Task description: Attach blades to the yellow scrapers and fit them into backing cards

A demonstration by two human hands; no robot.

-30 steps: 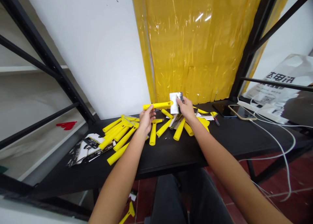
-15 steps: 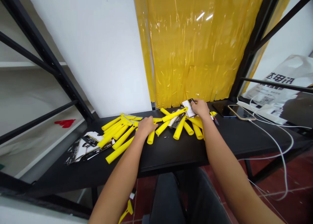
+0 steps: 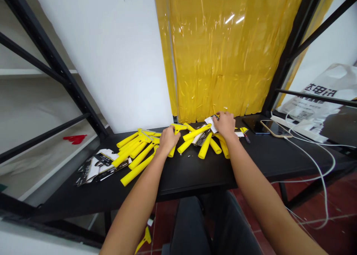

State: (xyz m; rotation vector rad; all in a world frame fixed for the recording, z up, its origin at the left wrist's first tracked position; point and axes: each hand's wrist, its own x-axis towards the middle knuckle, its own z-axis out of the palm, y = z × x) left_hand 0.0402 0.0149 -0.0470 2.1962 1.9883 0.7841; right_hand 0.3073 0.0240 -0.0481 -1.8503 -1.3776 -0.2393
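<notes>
My left hand (image 3: pixel 168 139) is closed round the handle of a yellow scraper (image 3: pixel 180 127), whose head points up past my fingers. To its left lie several other yellow scrapers (image 3: pixel 136 149), their handles fanned toward me. My right hand (image 3: pixel 225 124) is at the right-hand pile, its fingers closed on a white and black packaging card (image 3: pixel 211 124). Beneath and beside that card are more yellow scrapers (image 3: pixel 205 145), mixed with black and white cards (image 3: pixel 198 138). My palm and wrist hide part of this pile.
Crumpled packaging cards (image 3: pixel 97 165) lie at the left of the black shelf (image 3: pixel 189 177). Phones (image 3: pixel 276 128), white cables (image 3: pixel 320 169) and a plastic bag (image 3: pixel 320 89) are at the right. Black uprights frame both sides. On the floor lies another yellow scraper (image 3: pixel 144 240).
My left hand has lifted a yellow scraper slightly, turning its head up and its handle inward. My right hand has shifted a little left and lower with the card.
</notes>
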